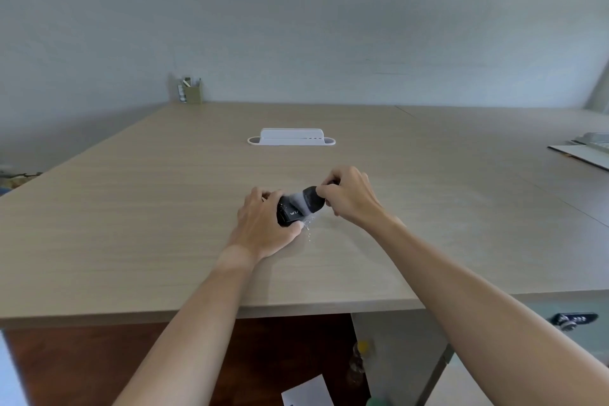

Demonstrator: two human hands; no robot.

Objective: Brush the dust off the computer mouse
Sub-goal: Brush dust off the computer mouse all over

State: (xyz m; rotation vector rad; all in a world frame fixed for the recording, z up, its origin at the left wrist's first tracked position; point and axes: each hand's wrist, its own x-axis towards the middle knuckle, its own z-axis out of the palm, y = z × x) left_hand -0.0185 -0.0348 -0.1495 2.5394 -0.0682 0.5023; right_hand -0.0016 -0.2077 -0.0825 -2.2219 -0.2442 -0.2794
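Left hand around mouse, brush above

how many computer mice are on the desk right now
1. The black mouse sits mid-desk, steadied by the left hand while the right hand works a brush on it. None visible elsewhere.

White lettering is printed on the black computer mouse, which lies near the middle of the wooden desk, towards its front edge. Only the letters "WI" can be read; the rest of the word is covered by the grey bristles of the brush laid across the mouse. Whether a brand name is meant cannot be told. Some marks are seen on the sheet of paper below the desk's front edge, but they are too small to be read.
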